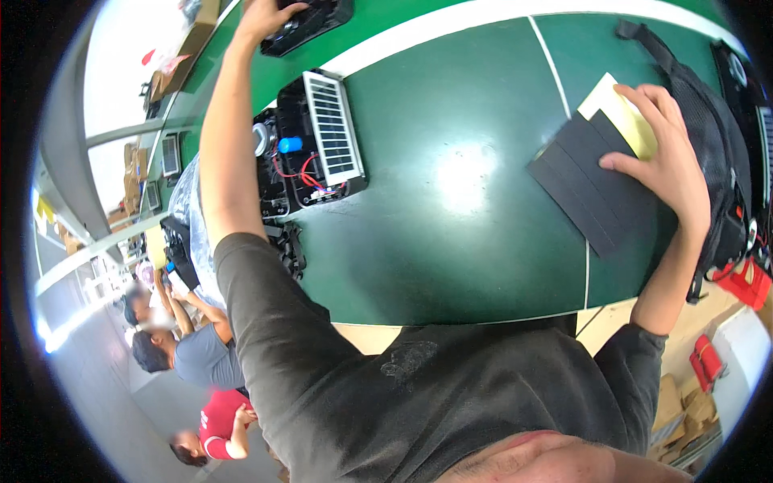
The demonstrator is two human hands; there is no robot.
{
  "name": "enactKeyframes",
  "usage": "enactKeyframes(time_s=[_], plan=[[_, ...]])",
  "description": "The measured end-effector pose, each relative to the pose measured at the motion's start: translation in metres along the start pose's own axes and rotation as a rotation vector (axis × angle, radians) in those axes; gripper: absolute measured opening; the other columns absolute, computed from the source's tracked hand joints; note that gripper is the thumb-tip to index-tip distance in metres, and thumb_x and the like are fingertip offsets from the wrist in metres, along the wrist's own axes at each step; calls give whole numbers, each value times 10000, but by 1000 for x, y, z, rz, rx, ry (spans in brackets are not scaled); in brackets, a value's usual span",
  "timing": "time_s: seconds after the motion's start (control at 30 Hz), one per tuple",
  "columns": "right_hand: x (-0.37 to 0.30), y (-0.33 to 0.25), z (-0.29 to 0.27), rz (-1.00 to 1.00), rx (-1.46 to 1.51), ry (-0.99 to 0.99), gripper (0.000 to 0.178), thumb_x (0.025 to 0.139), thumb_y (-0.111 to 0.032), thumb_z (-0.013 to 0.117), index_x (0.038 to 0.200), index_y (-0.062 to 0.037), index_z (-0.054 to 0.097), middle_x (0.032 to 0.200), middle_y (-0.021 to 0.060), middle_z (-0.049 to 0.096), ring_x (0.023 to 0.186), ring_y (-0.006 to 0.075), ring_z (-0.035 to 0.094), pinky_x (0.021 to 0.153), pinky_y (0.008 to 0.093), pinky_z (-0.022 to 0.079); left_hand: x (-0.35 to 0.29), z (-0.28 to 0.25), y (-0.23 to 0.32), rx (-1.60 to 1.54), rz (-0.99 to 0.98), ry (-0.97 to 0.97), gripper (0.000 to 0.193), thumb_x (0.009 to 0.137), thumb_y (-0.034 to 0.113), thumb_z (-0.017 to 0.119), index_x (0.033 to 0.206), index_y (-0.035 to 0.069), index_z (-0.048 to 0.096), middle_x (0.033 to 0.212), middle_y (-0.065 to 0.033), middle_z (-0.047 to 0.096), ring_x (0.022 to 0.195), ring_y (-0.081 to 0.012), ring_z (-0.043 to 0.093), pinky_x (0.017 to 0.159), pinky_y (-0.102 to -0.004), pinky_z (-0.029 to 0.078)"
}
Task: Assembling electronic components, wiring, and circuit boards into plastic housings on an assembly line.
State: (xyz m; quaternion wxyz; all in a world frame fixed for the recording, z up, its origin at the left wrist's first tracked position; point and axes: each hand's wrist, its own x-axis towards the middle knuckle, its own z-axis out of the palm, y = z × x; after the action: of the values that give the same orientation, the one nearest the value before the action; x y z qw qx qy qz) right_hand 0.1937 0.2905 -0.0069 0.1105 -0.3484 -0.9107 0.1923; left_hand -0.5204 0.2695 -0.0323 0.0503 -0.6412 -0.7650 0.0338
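My left arm stretches far forward, and my left hand (266, 18) touches a black plastic housing (310, 28) at the top edge of the picture. Its fingers are partly cut off there. On the right, my right hand (668, 149) rests with thumb and fingers spread on a sheet of dark grey strips (584, 177). Pale yellow backing paper (636, 133) shows at the sheet's far end, under the fingers. An opened black housing with a small solar panel (334, 129) lies left of centre, with a blue cylindrical part (290, 145) and red wires inside.
The dark green tabletop (419, 266) spreads before me, with a bright green strip beyond a white border. A black mesh backpack (713, 145) stands along the right edge. Black straps (288, 245) lie by my left arm. Several people are at the far left; cartons stand behind.
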Motion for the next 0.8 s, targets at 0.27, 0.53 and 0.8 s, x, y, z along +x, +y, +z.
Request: enactKeyframes(time_s=[0.27,0.53,0.8], plan=[[-5,9,7,-63,38,44,836,668,-280,935,1406,-76,599,1278,152,581,1241,352,554,1099,410,435,-38,-115,100,-89,162,137,427,953,289,762,1251,-13,711,1127,-208,766,978,-365,748,866,-412,568],[-4,11,12,-146,56,60,850,650,-226,932,1423,-98,601,1314,145,610,1282,348,558,1126,406,442,-170,-204,234,116,483,490,229,899,21,735,1126,-9,730,1082,-167,755,1036,-291,740,1041,-430,540],[-6,10,12,-296,158,-107,903,588,-96,925,1427,-90,591,1342,123,604,1291,323,557,1143,393,433,-316,-159,367,-382,451,70,173,745,36,791,896,25,708,812,-91,616,854,-273,666,1182,-503,438]])
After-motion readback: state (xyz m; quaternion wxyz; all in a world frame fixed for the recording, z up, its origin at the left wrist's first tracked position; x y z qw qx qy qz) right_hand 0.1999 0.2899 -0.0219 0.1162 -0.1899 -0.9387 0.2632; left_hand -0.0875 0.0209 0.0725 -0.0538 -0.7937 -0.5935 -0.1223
